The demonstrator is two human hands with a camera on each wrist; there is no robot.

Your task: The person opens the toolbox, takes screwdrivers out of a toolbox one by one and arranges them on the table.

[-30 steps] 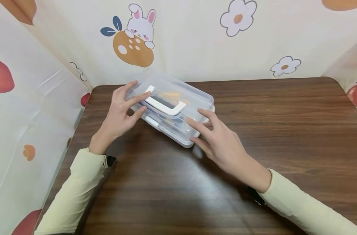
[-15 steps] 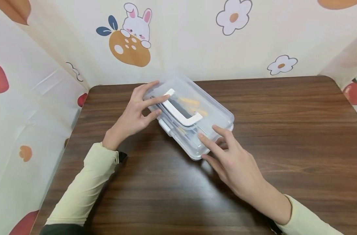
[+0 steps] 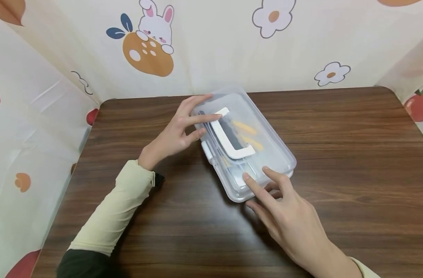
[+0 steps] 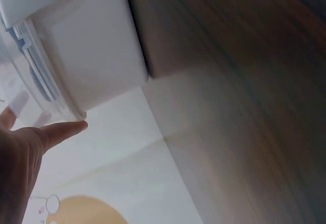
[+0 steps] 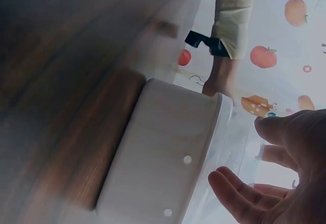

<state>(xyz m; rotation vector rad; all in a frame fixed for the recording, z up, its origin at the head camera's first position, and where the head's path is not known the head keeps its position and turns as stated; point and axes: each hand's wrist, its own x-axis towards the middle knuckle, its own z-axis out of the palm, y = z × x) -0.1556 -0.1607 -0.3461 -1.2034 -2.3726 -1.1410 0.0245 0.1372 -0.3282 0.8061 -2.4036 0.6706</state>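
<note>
The brown table bears a clear box; your left hand grips its far left corner, your right hand its near end

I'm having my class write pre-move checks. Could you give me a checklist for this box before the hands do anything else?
1. Left hand holding box: ok, fingers on top, thumb at the rim.
2. Right hand secure: cannot tell; it is at the near end, but its grip is unclear.
3. Lid covering the box: ok.
4. Latch fastened: cannot tell.
5. Handle folded down: ok, it lies along the lid.
6. Yellow pieces inside: ok, visible through the lid.
</note>
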